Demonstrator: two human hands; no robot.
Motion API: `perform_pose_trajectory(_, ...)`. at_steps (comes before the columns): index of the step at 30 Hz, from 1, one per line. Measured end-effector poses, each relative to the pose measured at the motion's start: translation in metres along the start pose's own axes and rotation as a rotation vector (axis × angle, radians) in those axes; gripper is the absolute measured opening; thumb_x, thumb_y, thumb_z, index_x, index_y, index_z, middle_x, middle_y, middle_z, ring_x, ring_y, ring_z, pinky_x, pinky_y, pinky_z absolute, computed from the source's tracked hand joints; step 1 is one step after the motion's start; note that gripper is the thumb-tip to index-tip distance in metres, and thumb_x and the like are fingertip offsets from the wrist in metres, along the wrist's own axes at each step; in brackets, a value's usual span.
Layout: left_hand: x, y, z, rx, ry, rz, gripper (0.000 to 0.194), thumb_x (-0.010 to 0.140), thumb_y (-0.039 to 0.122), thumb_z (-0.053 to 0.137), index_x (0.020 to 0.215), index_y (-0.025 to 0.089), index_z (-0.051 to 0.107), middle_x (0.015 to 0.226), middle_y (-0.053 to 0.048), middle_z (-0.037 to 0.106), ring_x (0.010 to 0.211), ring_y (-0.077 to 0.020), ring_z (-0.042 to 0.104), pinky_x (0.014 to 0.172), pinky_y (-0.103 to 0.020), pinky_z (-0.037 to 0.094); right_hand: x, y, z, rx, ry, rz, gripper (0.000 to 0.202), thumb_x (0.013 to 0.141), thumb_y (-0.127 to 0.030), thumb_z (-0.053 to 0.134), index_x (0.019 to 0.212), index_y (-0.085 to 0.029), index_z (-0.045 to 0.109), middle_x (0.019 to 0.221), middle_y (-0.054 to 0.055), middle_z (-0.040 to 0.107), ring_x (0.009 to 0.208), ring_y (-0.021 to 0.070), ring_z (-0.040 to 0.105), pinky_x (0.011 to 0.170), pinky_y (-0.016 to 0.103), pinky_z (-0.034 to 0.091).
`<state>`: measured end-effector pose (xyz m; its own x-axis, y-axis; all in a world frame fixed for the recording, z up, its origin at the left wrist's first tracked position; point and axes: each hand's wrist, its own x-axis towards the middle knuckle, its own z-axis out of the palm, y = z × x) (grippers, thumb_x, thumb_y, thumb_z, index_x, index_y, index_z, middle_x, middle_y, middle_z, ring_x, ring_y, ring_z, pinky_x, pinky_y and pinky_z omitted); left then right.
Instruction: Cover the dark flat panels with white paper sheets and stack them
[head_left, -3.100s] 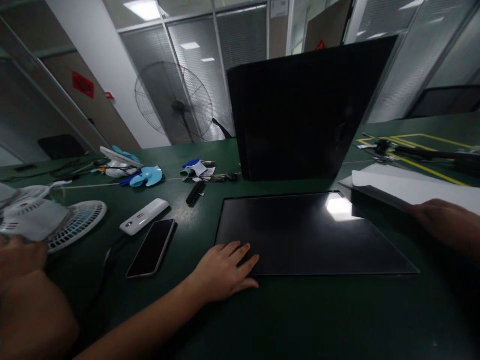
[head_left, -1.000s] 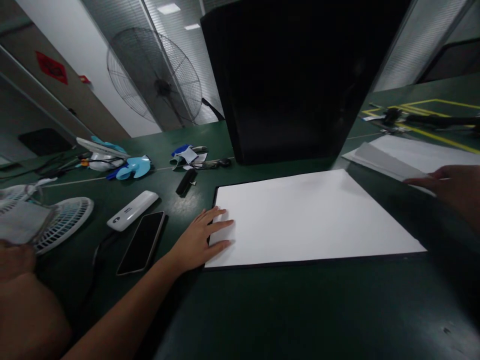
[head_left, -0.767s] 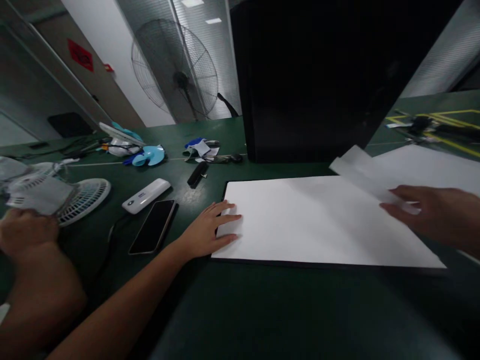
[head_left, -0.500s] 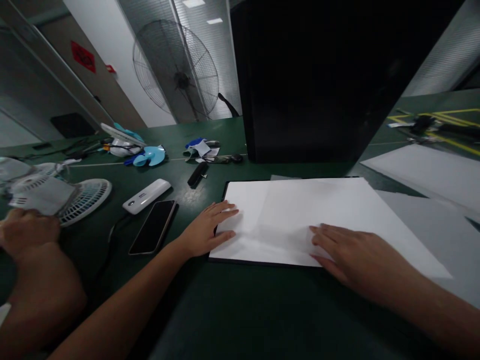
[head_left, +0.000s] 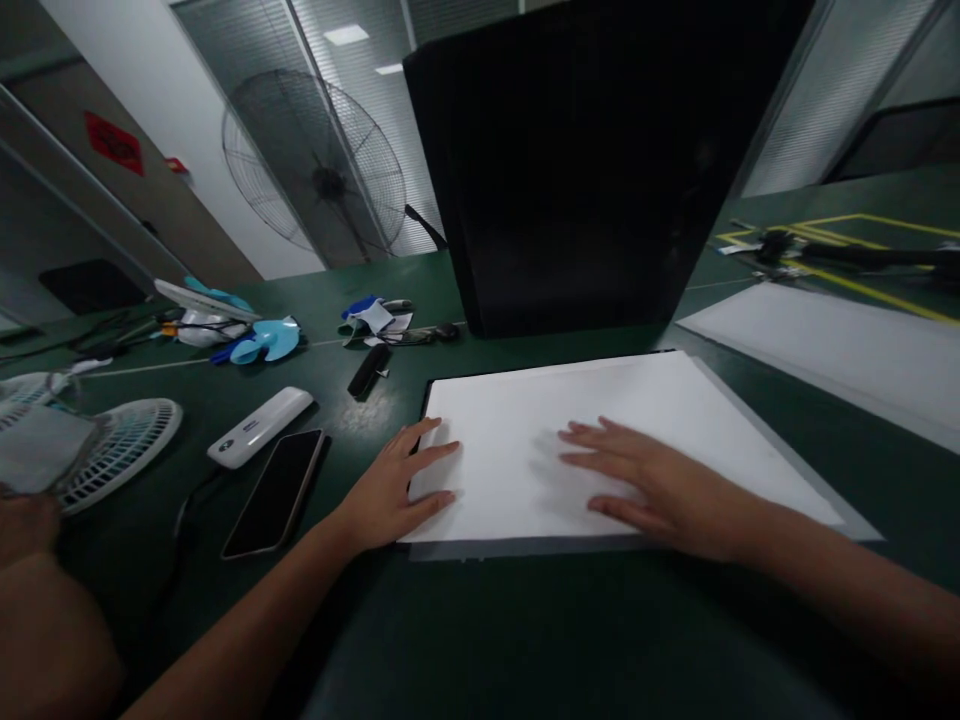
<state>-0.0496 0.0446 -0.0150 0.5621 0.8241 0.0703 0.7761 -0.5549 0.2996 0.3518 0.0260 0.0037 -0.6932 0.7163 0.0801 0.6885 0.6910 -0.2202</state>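
Observation:
A large white sheet of paper (head_left: 517, 405) lies flat on the table, and a dark edge shows along its left and back sides. My left hand (head_left: 394, 490) rests at its left edge, fingers spread and fingertips on the paper. Over the middle of the sheet is my right hand (head_left: 652, 485), palm down with its fingers apart. Whether it touches the paper or hovers just above, I cannot tell. A faint grey strip runs along the sheet's front and right edges. Neither hand grasps anything.
Left of the paper lie a phone (head_left: 276, 492), a white power bank (head_left: 260, 428) with a cable and a small black object (head_left: 368, 371). Another person's hand (head_left: 28, 530) is by a white fan grille (head_left: 124, 450). A big black panel (head_left: 585, 180) stands behind; more paper (head_left: 840, 345) lies right.
The view has turned right, so things sit further left. My right hand has shifted left over the sheet, fingers more spread. The greyish sheet beside the paper's right side no longer shows separately.

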Motion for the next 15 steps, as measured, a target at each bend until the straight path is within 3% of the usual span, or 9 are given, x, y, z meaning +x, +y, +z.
perform_pose_trajectory(3,0.001,-0.005,0.004,-0.028,0.04,-0.014,0.055,0.1,0.052,0.059,0.151,0.032,0.052,0.168,-0.01,0.03,0.153,-0.0375,0.033,0.122,-0.062,0.033,-0.025,0.078,-0.015,-0.219,0.215,0.329,0.052,0.105,-0.054,0.033,0.147,-0.032,0.055,0.158,0.0,0.043,0.15,0.0189,0.035,0.13,0.047,0.024)
perform_pose_trajectory(5,0.002,-0.008,0.007,-0.045,0.068,-0.02,0.052,0.101,0.051,0.057,0.149,0.031,0.055,0.167,-0.009,0.033,0.152,-0.0363,0.035,0.123,-0.06,0.033,-0.053,0.137,-0.022,-0.279,0.315,0.524,0.061,0.102,-0.052,0.033,0.144,-0.016,0.057,0.156,0.012,0.044,0.151,0.0268,0.033,0.129,0.055,0.017)
perform_pose_trajectory(8,0.003,-0.01,0.01,-0.059,0.087,-0.036,0.05,0.101,0.05,0.055,0.147,0.032,0.057,0.166,-0.009,0.035,0.152,-0.0358,0.036,0.123,-0.061,0.034,-0.101,0.208,-0.021,-0.32,0.346,0.813,0.073,0.096,-0.056,0.034,0.149,-0.008,0.05,0.159,0.021,0.036,0.152,0.0374,0.026,0.122,0.067,0.021)
perform_pose_trajectory(11,0.005,-0.009,0.01,-0.06,0.098,-0.053,0.052,0.1,0.052,0.055,0.146,0.03,0.059,0.165,-0.008,0.038,0.151,-0.0361,0.038,0.123,-0.061,0.034,-0.135,0.245,-0.014,-0.278,0.238,1.03,0.081,0.094,-0.064,0.033,0.147,-0.006,0.052,0.151,0.026,0.044,0.138,0.0428,0.044,0.109,0.063,0.039)
perform_pose_trajectory(13,0.005,-0.008,0.009,-0.055,0.109,-0.053,0.053,0.099,0.054,0.055,0.145,0.028,0.06,0.164,-0.009,0.039,0.151,-0.0364,0.039,0.123,-0.061,0.034,-0.144,0.253,-0.012,-0.253,0.158,1.112,0.079,0.095,-0.065,0.031,0.144,-0.009,0.056,0.139,0.025,0.056,0.119,0.0396,0.058,0.096,0.054,0.049)
perform_pose_trajectory(15,0.005,-0.008,0.009,-0.046,0.114,-0.051,0.054,0.099,0.055,0.055,0.145,0.027,0.061,0.163,-0.01,0.041,0.15,-0.0366,0.04,0.122,-0.061,0.035,-0.144,0.253,-0.014,-0.275,0.109,1.157,0.07,0.097,-0.061,0.029,0.14,-0.016,0.062,0.128,0.023,0.063,0.104,0.0363,0.063,0.086,0.05,0.049)
